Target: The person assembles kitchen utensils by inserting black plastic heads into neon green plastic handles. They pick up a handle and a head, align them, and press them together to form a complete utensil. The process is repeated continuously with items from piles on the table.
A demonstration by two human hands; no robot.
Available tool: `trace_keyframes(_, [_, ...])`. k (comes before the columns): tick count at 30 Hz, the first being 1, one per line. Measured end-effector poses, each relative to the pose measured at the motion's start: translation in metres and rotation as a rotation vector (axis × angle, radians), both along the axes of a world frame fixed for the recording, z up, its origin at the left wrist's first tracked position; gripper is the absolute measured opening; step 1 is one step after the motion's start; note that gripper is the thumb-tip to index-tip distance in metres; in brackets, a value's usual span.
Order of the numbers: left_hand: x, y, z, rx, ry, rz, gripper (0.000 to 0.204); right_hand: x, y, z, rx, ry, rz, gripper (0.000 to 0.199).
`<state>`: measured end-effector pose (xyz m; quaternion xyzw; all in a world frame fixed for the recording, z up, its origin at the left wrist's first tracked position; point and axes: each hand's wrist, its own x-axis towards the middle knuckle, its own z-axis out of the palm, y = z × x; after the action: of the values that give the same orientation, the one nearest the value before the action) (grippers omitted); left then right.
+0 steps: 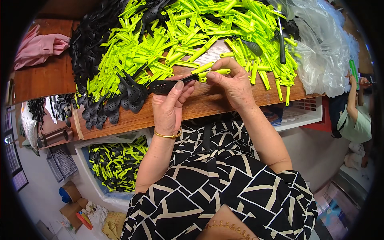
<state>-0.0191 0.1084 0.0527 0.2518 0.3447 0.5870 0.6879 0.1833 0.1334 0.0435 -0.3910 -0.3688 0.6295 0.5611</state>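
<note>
My left hand (170, 110) is closed around the neck of a black slotted spoon (161, 87), whose perforated head points left. At the other end of its shaft, my right hand (237, 86) pinches a lime-green handle sleeve (220, 72) between thumb and fingers. Sleeve and shaft are in line and meet between the hands; how far one sits inside the other I cannot tell. A second green handle (204, 67) shows just behind them. Black perforated spoons (134, 91) lie left of my left hand, at the table's front edge.
A big heap of loose green handles (120, 56) covers the wooden table (208, 98), with more black spoons at the left. Clear plastic bags (316, 44) lie at the right. Below the table stands a bin of green-and-black utensils (118, 164). Another person (356, 120) is at far right.
</note>
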Motion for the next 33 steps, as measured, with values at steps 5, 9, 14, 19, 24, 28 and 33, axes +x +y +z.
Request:
trace_keyframes(5, [0.0, -0.005, 0.0, 0.012, -0.014, -0.033, 0.021, 0.002, -0.002, 0.0, 0.147, -0.319, -0.05, 0.018])
trace_keyframes(9, [-0.005, -0.012, -0.003, 0.044, 0.073, -0.057, 0.023, 0.004, -0.001, 0.018, 0.434, -0.725, -0.029, 0.019])
trace_keyframes(14, [-0.025, -0.042, -0.01, 0.059, 0.03, -0.234, 0.026, 0.015, -0.002, 0.028, 0.753, -0.96, 0.164, 0.018])
trace_keyframes(19, [-0.077, -0.085, -0.027, -0.228, -0.323, -0.761, 0.082, 0.016, -0.015, 0.009, 0.996, -0.944, 0.352, 0.024])
trace_keyframes(24, [-0.086, -0.099, -0.04, -0.078, -0.215, -0.77, 0.068, 0.0, -0.021, -0.012, 1.153, -1.006, 0.533, 0.024])
trace_keyframes(28, [-0.048, -0.084, -0.066, -0.194, 0.466, -0.651, 0.03, -0.011, -0.013, -0.011, 1.21, -1.047, 0.583, 0.022])
trace_keyframes(33, [-0.019, -0.103, -0.069, -0.276, 0.254, -0.402, 0.031, -0.009, -0.026, -0.018, 1.044, -1.112, 0.462, 0.018])
